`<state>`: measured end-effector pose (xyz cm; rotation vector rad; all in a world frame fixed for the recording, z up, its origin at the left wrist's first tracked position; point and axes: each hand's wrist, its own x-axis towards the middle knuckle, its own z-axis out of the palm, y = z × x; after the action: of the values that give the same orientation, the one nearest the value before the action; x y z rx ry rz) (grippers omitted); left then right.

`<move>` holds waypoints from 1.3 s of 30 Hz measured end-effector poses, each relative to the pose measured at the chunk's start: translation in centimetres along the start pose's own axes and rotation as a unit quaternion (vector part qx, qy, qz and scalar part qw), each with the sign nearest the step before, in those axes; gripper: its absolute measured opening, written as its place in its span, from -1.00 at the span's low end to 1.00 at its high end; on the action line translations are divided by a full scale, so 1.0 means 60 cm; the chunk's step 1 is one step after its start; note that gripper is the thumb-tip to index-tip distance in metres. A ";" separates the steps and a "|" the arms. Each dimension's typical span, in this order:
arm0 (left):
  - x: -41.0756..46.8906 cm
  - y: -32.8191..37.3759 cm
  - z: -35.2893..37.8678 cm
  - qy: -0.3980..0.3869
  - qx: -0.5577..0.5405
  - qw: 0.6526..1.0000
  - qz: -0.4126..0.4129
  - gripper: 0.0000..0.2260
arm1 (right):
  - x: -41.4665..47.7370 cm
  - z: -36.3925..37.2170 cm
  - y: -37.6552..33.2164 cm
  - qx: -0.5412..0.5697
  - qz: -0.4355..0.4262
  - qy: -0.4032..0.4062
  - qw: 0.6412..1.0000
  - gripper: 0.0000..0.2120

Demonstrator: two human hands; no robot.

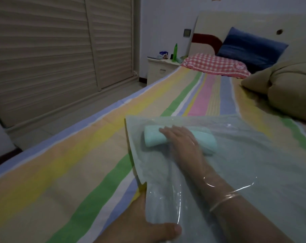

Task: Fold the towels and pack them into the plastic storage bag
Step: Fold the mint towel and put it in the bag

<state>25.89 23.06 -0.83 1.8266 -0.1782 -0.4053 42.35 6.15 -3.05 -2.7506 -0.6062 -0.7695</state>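
Observation:
A clear plastic storage bag (254, 151) lies flat on the striped bed. Inside it, near its far left corner, rests a folded mint-green towel (153, 137). My right hand (182, 139) reaches deep into the bag, seen through the plastic, and its palm and fingers lie over the middle of the towel. Whether those fingers curl around the towel or only rest on it is unclear. My left hand (148, 227) holds the bag's near edge at the bottom, with the thumb pressed on top of the plastic.
The striped bed sheet (78, 163) runs left to the bed's edge, with floor beyond. A beige folded quilt (285, 86), a red checked pillow (215, 64) and a blue pillow (250, 48) sit at the head end. A nightstand (161, 70) carries small bottles.

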 end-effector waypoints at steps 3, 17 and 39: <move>0.002 -0.003 -0.008 0.057 -0.037 0.997 0.029 -0.15 | -0.016 0.000 -0.001 -0.030 -0.030 0.005 0.999 -0.55; 0.170 0.031 -0.087 0.090 -0.376 0.913 -0.129 -0.65 | -0.078 -0.058 -0.012 -0.101 0.150 -0.129 0.975 -0.52; 0.238 -0.030 -0.085 0.040 -0.429 0.901 -0.055 -0.40 | 0.081 0.067 0.048 0.097 0.015 -0.095 0.991 -0.29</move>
<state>40.85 23.50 -3.93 0.9757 0.1508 -0.3999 49.20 6.46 -4.12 -2.6617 -0.6376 -0.4200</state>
